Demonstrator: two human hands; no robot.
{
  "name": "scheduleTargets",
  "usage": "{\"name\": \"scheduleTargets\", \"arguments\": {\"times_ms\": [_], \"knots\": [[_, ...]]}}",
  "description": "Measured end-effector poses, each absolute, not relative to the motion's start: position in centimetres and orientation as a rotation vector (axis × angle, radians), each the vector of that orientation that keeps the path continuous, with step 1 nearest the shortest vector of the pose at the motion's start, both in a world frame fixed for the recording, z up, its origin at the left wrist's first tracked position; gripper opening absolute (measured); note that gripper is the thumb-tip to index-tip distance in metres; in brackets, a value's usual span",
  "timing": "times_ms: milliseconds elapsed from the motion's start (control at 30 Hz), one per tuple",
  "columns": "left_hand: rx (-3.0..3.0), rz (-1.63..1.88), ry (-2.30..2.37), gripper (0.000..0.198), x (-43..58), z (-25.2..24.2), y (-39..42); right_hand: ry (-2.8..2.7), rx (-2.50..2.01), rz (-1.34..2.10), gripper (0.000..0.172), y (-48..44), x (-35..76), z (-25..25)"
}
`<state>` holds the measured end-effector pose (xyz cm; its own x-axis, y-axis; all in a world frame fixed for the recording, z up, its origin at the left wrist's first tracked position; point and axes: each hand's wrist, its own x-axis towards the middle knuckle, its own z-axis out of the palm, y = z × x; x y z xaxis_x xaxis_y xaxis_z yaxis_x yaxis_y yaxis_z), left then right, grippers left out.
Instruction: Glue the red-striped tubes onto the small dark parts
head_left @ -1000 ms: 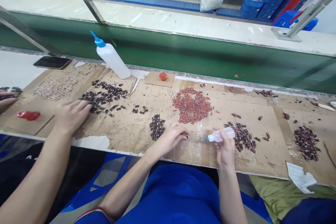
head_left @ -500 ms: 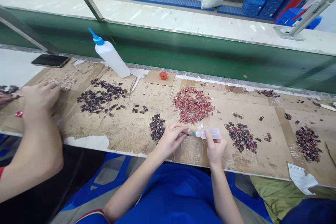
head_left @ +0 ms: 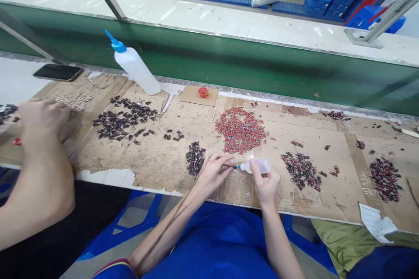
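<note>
My left hand (head_left: pixel 213 170) pinches a tiny dark part at its fingertips, just above the cardboard-covered bench (head_left: pixel 157 161). My right hand (head_left: pixel 264 183) is closed round a small clear squeeze bottle (head_left: pixel 257 166), whose blue nozzle touches that part. A pile of red parts (head_left: pixel 240 129) lies just beyond both hands. A small dark heap (head_left: pixel 195 157) sits left of my left hand, and a mixed dark and red heap (head_left: pixel 301 169) lies to the right of my right hand.
A co-worker's hand (head_left: pixel 42 115) rests on the bench at the far left near scattered dark parts (head_left: pixel 122 117). A large white bottle with a blue tip (head_left: pixel 135 67) leans at the back. A phone (head_left: pixel 58 72), a red cap (head_left: pixel 203 92) and a green conveyor (head_left: pixel 229 61) lie beyond.
My right hand brought the small bottle leftward until its nozzle met the part in my left fingers. The co-worker's hand drew back to the left, away from the dark parts.
</note>
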<state>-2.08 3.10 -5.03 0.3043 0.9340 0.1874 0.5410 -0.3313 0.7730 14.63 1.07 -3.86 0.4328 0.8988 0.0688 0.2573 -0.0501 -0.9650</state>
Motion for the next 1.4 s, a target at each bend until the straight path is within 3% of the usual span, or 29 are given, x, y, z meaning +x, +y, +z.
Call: {"name": "scheduleTargets", "arguments": {"times_ms": [567, 833, 1033, 1167, 1400], "knots": [[1.964, 0.828, 1.366, 0.035, -2.0, -5.0, 3.0, -1.05, -1.591, 0.722, 0.035, 0.9, 14.8, -4.4], [1.927, 0.79, 1.46, 0.025, -1.6, -4.6, 2.8, -0.956, -1.614, 0.732, 0.036, 1.0, 14.7, -4.2], [1.962, 0.758, 1.401, 0.019, -2.0, -4.3, 3.1, -0.706, -1.586, 0.699, 0.046, 1.3, 16.2, -3.7], [2.051, 0.784, 1.404, 0.012, -2.7, -3.7, 4.1, -0.764, -1.715, 0.541, 0.064, 0.9, 18.2, -3.2], [2.222, 0.725, 1.593, 0.009, -2.3, -3.7, 6.4, -1.161, -2.128, 0.352, 0.062, 0.1, 20.0, -1.6]]}}
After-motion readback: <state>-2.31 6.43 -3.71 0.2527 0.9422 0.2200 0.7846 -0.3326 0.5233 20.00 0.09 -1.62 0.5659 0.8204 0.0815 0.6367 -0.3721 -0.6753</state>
